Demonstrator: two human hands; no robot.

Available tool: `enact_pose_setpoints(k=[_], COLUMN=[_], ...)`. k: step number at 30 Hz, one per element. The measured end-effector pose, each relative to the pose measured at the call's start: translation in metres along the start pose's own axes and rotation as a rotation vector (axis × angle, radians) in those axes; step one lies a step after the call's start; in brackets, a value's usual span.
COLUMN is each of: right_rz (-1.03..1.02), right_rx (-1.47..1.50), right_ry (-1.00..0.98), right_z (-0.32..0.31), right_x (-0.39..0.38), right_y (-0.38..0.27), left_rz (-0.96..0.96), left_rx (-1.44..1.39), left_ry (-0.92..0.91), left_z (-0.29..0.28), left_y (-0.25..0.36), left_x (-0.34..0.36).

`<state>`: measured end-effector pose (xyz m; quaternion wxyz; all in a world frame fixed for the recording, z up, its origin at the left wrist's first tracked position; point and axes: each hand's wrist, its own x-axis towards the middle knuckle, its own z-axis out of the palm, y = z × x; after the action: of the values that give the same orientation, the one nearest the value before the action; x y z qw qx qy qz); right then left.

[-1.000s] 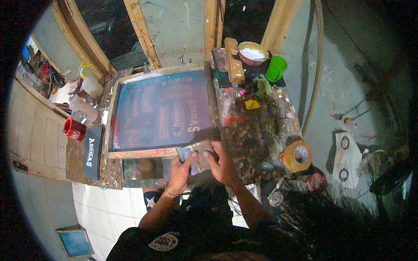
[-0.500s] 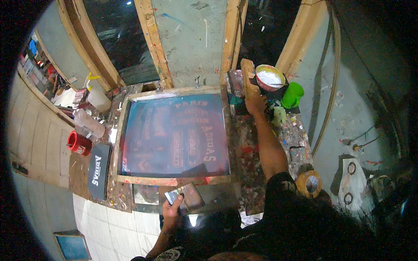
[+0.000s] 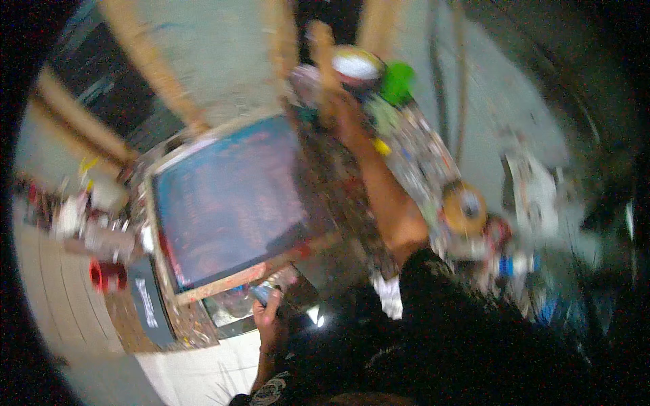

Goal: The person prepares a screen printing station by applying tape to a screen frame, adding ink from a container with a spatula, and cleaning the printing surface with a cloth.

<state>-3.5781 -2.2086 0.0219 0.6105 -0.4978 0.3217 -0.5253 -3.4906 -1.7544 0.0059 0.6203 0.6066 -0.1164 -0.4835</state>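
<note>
Below, the left hand (image 3: 269,317) pinches a flat piece (image 3: 262,294) beside the framed screen (image 3: 230,199); the right hand (image 3: 344,114) meets a wooden bar (image 3: 323,55), its grip too blurred to tell.

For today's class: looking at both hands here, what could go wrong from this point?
The right hand is at a wooden bar close beside the white-filled bowl; a careless swing might tip the bowl.

The left hand holds a small flat item near the framed screen; it might slip or bump the frame.
</note>
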Motion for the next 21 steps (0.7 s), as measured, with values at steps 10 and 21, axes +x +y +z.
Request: enact_pose_setpoints(k=[10, 21], right_rz=[-0.142, 0.349], right_rx=[-0.010, -0.654], right_ry=[0.218, 0.740], right_z=[-0.079, -0.220], right_x=[-0.383, -0.705], right_y=[-0.142, -0.121], left_rz=[0.055, -0.006], left_rx=[-0.083, 0.040], left_ry=[-0.410, -0.585], left_z=[-0.015, 0.018], left_y=[0.029, 0.010], left_x=[0.025, -0.008])
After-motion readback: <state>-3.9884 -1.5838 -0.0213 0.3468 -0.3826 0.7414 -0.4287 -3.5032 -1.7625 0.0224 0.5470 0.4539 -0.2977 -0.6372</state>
